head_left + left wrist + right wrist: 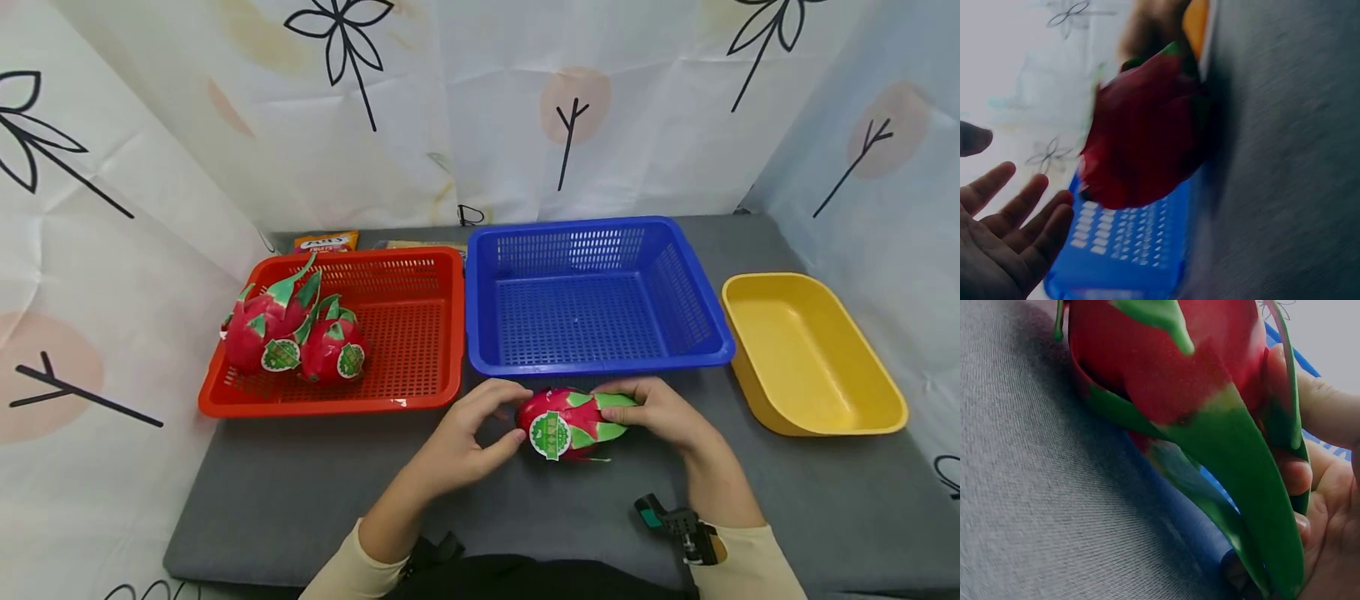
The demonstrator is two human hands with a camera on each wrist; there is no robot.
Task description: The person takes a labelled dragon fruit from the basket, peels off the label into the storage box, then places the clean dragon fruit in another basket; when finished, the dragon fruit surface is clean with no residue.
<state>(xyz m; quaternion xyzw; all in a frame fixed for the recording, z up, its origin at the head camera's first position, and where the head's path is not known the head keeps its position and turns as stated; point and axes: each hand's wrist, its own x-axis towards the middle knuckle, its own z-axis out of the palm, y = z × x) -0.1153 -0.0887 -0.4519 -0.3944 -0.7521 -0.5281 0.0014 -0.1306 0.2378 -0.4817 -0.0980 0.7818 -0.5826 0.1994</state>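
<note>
A pink dragon fruit (pixel 579 415) with green leaf tips and a round green-and-white label lies sideways over the grey table, in front of the blue basket. My right hand (pixel 666 414) grips it by its leafy end; the right wrist view shows fingers (pixel 1294 475) tucked among the long green leaves. Beside the blunt end is my left hand (pixel 474 443), thumb and fingers spread around that side. In the left wrist view, these fingers (pixel 1035 219) are apart from the fruit (pixel 1141 134). Two more labelled dragon fruits (pixel 264 329) sit in the red basket's left part.
The red basket (pixel 442 333) stands at the left, touching or close to the blue basket (pixel 600 367). A yellow tub (pixel 817 358) is on the right. Behind the red basket lies an orange packet (pixel 327 242). Fabric with plant drawings encloses the table's back and sides.
</note>
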